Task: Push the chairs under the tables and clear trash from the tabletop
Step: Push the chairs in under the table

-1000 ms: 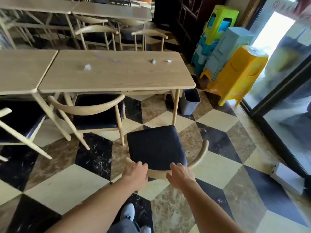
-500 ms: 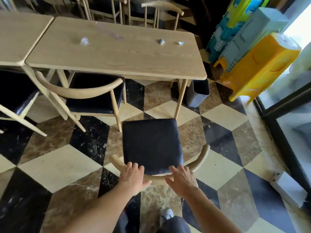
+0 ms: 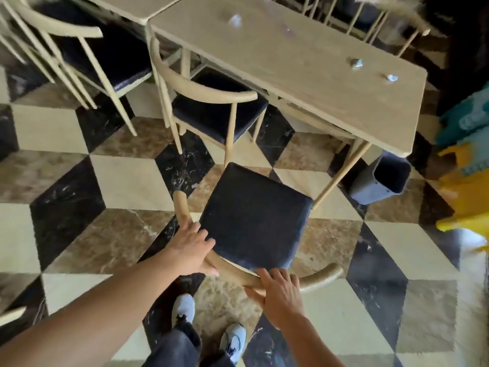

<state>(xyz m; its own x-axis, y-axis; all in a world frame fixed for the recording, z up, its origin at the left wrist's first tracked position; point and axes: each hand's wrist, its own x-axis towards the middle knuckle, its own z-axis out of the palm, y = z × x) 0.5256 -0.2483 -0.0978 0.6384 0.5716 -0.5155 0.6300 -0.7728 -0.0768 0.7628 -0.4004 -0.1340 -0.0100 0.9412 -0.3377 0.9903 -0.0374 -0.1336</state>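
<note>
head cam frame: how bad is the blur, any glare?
Head view: motion blur smears the yellow stools and far chair at the edges; head view, centre: near chair, left hand and right hand are fairly sharp; head view, right edge: bright glare on the floor.

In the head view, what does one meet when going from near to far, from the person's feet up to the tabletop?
White shoes → right hand → left hand, both holding the chair backrest → black chair seat → table → crumpled trash on it.
</note>
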